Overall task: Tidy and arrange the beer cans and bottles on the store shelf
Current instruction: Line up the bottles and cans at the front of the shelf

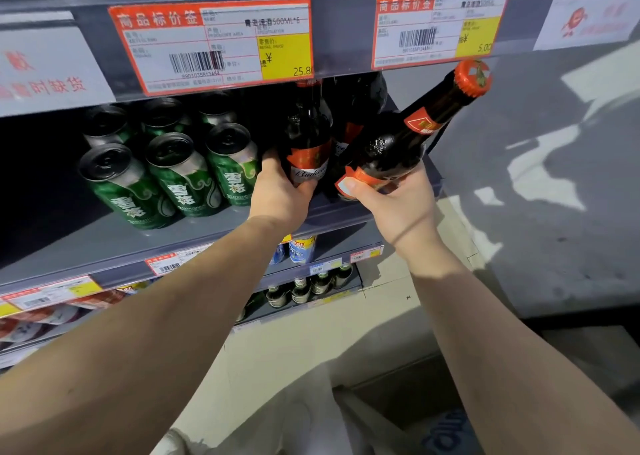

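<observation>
My right hand (391, 205) grips the tilted bottle (401, 142) low on its body, fingers curled round the base label. Its long axis runs from lower left to upper right, the orange cap (472, 78) leaning out past the right end of the shelf (104, 243) and sitting just under the price tag rail (346, 24). The base is at the shelf's front edge, right end. I judge it is not standing yet.

My left hand (280, 194) wraps the upright bottle (308, 142), thumb on the front label and fingers round the left side, just right of the green cans (180, 174). That bottle stands on the shelf, neck up behind the rail. More dark bottles (356, 115) stand behind, between the two I hold.

What the next move turns on: the tilted bottle lies right of and slightly in front of the upright one, nearly touching at the base. The right hand is the nearer one to the free slot. I'd guess the neck has to swing left and upright to clear the rail, then slide in beside the left-hand bottle. Risk: cap catching the rail, or knocking a neighbour.
</observation>
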